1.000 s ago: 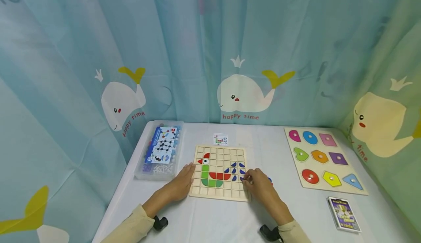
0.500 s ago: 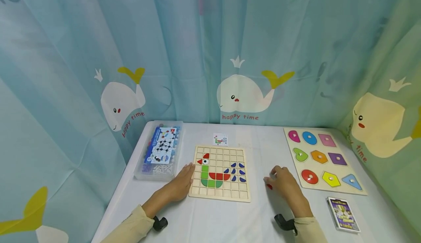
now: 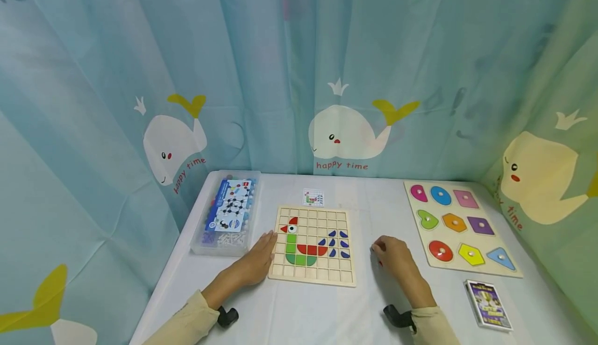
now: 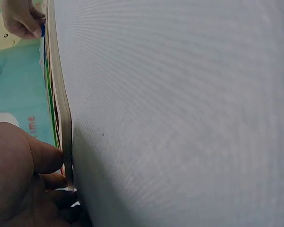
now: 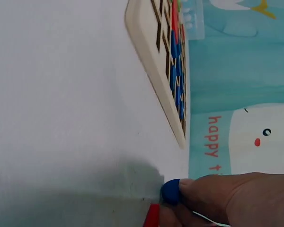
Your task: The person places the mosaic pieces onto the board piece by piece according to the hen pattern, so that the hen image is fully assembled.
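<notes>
A wooden grid board (image 3: 310, 277) lies on the white table, with coloured tiles forming a bird: red beak and crest, green neck, red and green body, blue half-round tail tiles (image 3: 343, 244). My left hand (image 3: 256, 259) rests against the board's left edge; its thumb (image 4: 47, 156) touches the board's side in the left wrist view. Right of the board, my right hand (image 3: 397, 257) pinches a blue rounded tile (image 5: 170, 192) between thumb and finger. A red tile (image 5: 152, 216) shows beside those fingertips, partly cut off by the right wrist frame.
A small picture card (image 3: 313, 198) lies behind the board. A clear plastic case (image 3: 226, 215) of parts stands at the left. At the right are a peg puzzle board (image 3: 453, 223) and a boxed card deck (image 3: 488, 304). A whale-print curtain (image 3: 280, 75) hangs behind.
My right hand has moved right, off the board's lower right tail tile, to the tiles on the table, and now pinches a blue tile. The left hand has stayed still.
</notes>
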The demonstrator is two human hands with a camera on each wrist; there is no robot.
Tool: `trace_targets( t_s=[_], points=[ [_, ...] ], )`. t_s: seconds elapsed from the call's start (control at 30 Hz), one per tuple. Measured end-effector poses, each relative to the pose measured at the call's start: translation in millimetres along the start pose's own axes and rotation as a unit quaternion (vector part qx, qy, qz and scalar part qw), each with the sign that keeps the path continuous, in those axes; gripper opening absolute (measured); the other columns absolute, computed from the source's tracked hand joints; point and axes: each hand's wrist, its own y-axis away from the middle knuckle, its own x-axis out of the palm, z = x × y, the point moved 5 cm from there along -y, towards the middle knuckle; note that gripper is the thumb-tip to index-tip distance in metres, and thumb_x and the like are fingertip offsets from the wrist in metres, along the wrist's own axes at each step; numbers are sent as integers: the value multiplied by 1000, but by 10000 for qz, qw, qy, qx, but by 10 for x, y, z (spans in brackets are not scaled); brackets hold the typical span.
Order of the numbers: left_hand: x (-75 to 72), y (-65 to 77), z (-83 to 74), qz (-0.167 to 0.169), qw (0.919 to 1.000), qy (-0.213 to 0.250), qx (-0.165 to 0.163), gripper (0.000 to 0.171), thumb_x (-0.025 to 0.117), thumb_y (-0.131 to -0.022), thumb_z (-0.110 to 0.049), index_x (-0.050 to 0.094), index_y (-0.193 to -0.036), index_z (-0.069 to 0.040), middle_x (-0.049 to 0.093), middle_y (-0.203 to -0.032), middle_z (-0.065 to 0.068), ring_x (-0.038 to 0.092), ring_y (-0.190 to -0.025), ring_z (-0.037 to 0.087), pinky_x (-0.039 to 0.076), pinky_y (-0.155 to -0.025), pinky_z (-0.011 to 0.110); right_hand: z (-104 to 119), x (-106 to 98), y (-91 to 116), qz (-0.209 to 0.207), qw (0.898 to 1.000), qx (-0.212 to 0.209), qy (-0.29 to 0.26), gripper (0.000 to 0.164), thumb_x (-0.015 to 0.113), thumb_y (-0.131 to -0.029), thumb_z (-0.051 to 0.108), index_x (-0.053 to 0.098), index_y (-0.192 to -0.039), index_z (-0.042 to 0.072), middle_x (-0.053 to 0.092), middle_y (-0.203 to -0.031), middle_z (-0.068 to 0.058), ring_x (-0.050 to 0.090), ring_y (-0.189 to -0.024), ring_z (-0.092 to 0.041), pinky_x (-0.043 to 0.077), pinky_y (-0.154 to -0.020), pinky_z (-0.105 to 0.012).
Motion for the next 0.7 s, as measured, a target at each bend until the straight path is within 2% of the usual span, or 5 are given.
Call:
trace_targets(
  t_s=[0.23, 0.4, 0.5, 0.7],
  points=[
    [-28, 29, -39, -70, 9998, 112, 121, 57, 34, -114, -17, 21, -164, 9, 19, -172, 29, 15, -160, 46, 17, -130, 59, 3, -58, 4, -176, 9998, 117, 18, 17, 69, -100, 9, 72, -103, -7, 69, -88, -13, 61, -74, -22, 56, -64, -36],
    [-53, 36, -65, -24, 9998, 194, 96, 57, 35, -114, -15, 21, -164, 10, 19, -172, 30, 15, -160, 47, 17, -130, 60, -10, -53, 7, 91, 9998, 174, 1, 15, 73, -97, 8, 69, -98, -6, 64, -81, -11, 59, -71, -22, 52, -60, -33],
    [-63, 36, -70, -25, 9997, 200, 105, 57, 35, -113, -14, 21, -163, 10, 19, -171, 30, 16, -160, 48, 18, -130, 61, -4, -29, 1, 98, 9997, 163, 149, 13, 73, -96, 7, 68, -97, -5, 62, -77, -9, 57, -68, -21, 50, -58, -32],
    [-40, 31, -42, -54, 9998, 116, 132, 57, 33, -114, -15, 20, -164, 9, 19, -172, 29, 15, -160, 47, 17, -130, 59, 74, 31, 21, -57, 9990, 216, 388, 15, 75, -95, 8, 70, -99, -5, 67, -85, -12, 59, -75, -24, 57, -69, -42]
  ],
)
